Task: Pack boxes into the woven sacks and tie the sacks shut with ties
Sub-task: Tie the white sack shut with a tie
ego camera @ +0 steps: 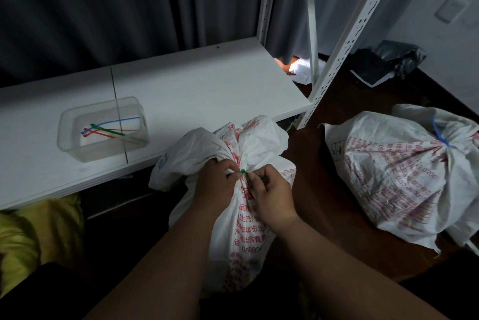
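Both hands close together at woven sack (248,218) neck, left hand (216,184) and right hand (272,196) pinching green tie (245,172)

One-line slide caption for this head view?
Both hands, left hand and right hand, cinch a green tie around the near woven sack's gathered neck.
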